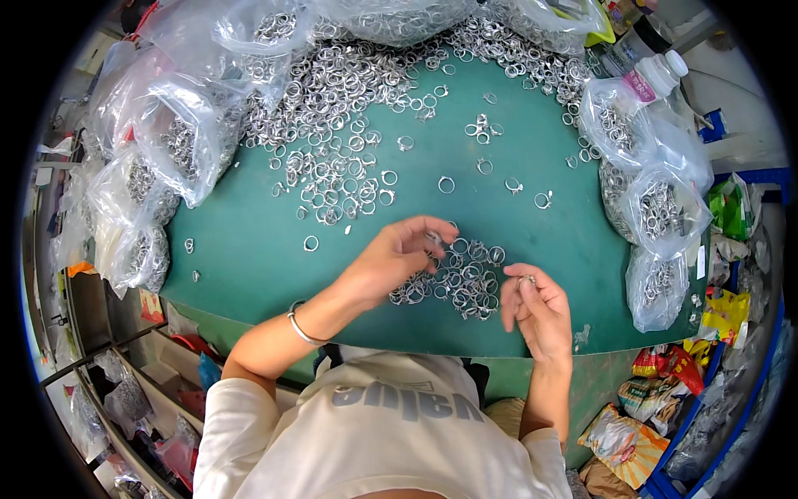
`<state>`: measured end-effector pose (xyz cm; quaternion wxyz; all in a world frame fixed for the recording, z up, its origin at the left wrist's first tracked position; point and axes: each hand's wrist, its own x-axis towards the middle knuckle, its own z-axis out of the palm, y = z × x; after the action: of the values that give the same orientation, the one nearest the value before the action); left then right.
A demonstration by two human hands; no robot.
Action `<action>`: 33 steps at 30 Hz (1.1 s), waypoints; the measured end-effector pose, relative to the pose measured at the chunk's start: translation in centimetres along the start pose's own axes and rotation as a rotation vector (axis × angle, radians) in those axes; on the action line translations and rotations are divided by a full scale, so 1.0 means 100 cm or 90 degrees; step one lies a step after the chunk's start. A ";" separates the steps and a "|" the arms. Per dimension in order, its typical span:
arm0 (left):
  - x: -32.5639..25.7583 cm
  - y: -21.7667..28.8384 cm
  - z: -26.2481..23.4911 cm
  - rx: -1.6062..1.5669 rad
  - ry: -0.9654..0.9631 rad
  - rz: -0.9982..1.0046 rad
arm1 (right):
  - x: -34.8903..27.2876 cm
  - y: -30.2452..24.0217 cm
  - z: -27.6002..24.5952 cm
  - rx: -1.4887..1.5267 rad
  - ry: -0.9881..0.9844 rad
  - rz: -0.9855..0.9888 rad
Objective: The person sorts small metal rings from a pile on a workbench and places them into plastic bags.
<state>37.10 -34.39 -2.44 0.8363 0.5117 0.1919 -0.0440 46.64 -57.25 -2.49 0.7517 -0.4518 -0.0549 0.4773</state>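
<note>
Silver rings [470, 279] lie in a small pile on the green tabletop, between my two hands and close to the near edge. My left hand [397, 256], with a bangle on its wrist, curls over the left side of this pile. A small silvery ring [433, 239] shows between its bent fingers, slightly blurred. To the right of the pile, my right hand [539, 314] is turned partly palm up. Its thumb and fingertips pinch another small ring [526, 281], whose details are too small to make out.
A larger heap of rings [332, 91] spreads over the far left, with a few scattered rings [513, 185] to its right. Clear plastic bags of rings line the left [179, 137] and right [657, 208] edges of the green table [249, 241]. A white bottle [661, 75] lies atop the right bags.
</note>
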 end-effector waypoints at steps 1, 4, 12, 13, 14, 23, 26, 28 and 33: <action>0.002 0.004 -0.001 0.149 0.028 0.039 | -0.002 -0.003 0.005 -0.128 0.097 -0.015; 0.022 0.017 -0.008 0.539 0.107 0.189 | -0.015 -0.018 -0.011 -0.390 0.256 -0.160; 0.070 0.001 -0.018 0.836 0.134 0.363 | -0.061 -0.083 -0.118 -1.294 0.799 -0.366; 0.072 -0.002 -0.019 0.821 0.135 0.349 | -0.056 -0.080 -0.109 -1.268 0.800 -0.379; 0.072 -0.003 -0.020 0.807 0.134 0.333 | -0.051 -0.073 -0.097 -1.241 0.802 -0.388; 0.070 0.003 -0.031 0.469 0.099 0.231 | 0.092 -0.046 0.004 -0.907 0.118 -0.397; 0.065 0.023 -0.027 0.118 0.046 0.028 | 0.145 -0.045 0.000 -0.977 0.175 -0.460; 0.061 0.025 -0.030 0.007 0.020 -0.030 | 0.172 -0.038 -0.004 -1.034 0.168 -0.486; 0.063 0.029 -0.041 0.054 0.025 -0.030 | 0.141 -0.019 -0.006 -1.072 0.026 -0.427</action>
<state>42.52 -28.67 -3.98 0.8089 0.5425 0.2180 -0.0614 55.81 -47.04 -6.31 0.2730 -0.8206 -0.5013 0.0273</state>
